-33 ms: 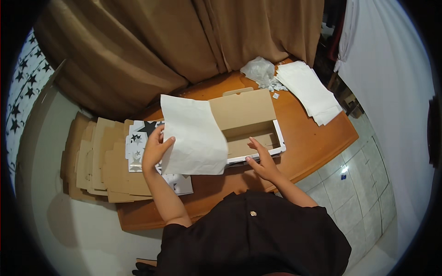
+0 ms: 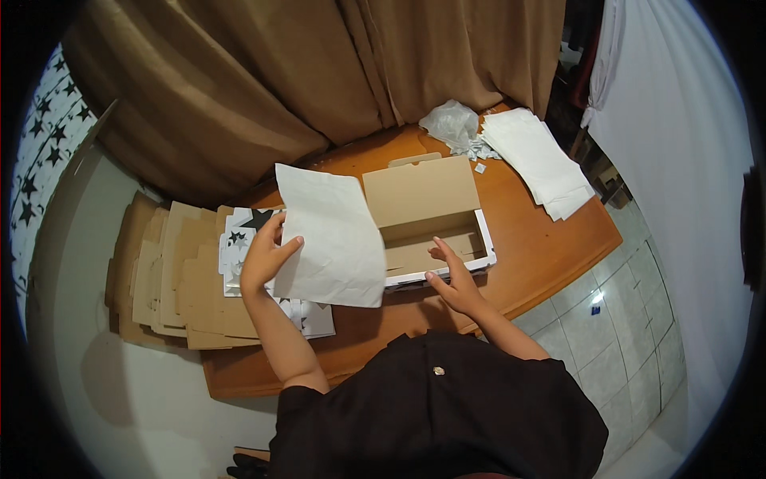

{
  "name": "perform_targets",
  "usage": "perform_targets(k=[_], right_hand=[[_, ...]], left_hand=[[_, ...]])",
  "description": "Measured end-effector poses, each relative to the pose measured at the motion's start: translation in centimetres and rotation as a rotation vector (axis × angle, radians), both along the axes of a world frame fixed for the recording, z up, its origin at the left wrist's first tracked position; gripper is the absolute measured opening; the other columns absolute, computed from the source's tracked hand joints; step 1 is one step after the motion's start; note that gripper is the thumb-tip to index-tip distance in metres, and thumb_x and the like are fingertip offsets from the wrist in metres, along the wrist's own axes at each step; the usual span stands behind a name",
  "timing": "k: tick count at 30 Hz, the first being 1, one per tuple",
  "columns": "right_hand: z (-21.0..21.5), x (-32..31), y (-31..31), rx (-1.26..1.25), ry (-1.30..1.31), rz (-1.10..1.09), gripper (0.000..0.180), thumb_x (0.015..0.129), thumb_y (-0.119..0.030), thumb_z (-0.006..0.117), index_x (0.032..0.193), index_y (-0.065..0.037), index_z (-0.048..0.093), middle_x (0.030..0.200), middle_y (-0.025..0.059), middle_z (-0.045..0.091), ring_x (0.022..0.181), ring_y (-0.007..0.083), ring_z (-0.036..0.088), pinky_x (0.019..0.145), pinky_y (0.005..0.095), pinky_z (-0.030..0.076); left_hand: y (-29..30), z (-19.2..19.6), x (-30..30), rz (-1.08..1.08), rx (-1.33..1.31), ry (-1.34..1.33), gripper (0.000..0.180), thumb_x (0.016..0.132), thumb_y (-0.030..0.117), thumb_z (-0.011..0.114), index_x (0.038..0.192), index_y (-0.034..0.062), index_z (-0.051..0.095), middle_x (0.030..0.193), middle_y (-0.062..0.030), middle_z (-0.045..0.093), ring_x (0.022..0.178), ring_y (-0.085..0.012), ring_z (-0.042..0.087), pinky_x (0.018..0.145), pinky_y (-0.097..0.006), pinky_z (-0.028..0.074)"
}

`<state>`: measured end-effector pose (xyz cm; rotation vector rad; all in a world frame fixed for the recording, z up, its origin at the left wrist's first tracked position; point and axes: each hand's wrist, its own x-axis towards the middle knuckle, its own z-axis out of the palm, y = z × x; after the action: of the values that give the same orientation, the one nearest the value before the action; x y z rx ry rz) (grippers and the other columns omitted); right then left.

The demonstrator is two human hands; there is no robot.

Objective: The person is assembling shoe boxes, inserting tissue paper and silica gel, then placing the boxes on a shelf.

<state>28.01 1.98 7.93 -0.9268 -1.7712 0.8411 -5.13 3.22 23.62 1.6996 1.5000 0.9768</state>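
My left hand (image 2: 263, 257) pinches the left edge of a white sheet of paper (image 2: 331, 235), holding it up over the table beside an open cardboard box (image 2: 427, 215). The box has a brown inside, a white rim and its lid standing open at the back. My right hand (image 2: 453, 279) rests with fingers spread on the box's front rim, reaching slightly into it. Part of the box's left side is hidden behind the sheet.
A stack of flattened cardboard boxes (image 2: 171, 275), some white with black stars (image 2: 239, 239), lies at the left. A pile of white paper sheets (image 2: 538, 160) and crumpled plastic (image 2: 453, 124) sit at the far right of the wooden table (image 2: 550, 239). Brown curtains hang behind.
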Motion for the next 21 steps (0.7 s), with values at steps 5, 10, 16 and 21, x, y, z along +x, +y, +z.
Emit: perform_targets(k=[5,10,16,21], right_hand=[[0.0,0.1,0.7,-0.182,0.273,0.024,0.067,0.09,-0.022,0.053,0.142,-0.002,0.017,0.119,0.0195,0.052,0.111,0.0266,0.05,0.098,0.0373,0.034],[-0.5,2.5,2.0,-0.26,0.468,-0.136,0.058,0.094,-0.019,0.045,0.142,-0.003,0.015,0.107,0.0143,0.058,0.103,0.0169,0.052,0.097,0.0332,0.035],[-3.6,7.1,1.2,-0.363,0.528,-0.289,0.065,0.092,-0.02,0.051,0.142,-0.003,0.013,0.106,0.014,0.059,0.099,0.016,0.053,0.093,0.0299,0.037],[-4.5,7.1,0.0,-0.345,0.05,-0.379,0.084,0.081,-0.027,0.068,0.144,-0.01,0.014,0.107,0.0134,0.057,0.097,0.0196,0.055,0.095,0.0404,0.037]], left_hand=[[2.2,4.0,4.2,-0.26,0.071,0.32,0.051,0.077,0.018,0.065,0.123,0.002,0.049,0.1,-0.0158,0.06,0.093,-0.0233,0.057,0.084,-0.033,0.045],[6.5,-3.1,14.8,-0.619,-0.109,0.315,0.051,0.089,0.027,0.055,0.133,0.005,0.042,0.128,-0.0146,0.05,0.118,-0.0248,0.048,0.098,-0.034,0.038],[7.9,-14.4,20.3,-0.802,-0.32,0.359,0.069,0.091,0.058,0.036,0.138,0.0065,0.037,0.136,-0.0158,0.044,0.126,-0.0287,0.04,0.104,-0.032,0.03],[7.4,-15.6,20.7,-0.846,-0.455,0.155,0.066,0.095,0.056,0.028,0.133,0.0056,0.044,0.137,-0.0141,0.043,0.126,-0.0258,0.04,0.104,-0.032,0.03]])
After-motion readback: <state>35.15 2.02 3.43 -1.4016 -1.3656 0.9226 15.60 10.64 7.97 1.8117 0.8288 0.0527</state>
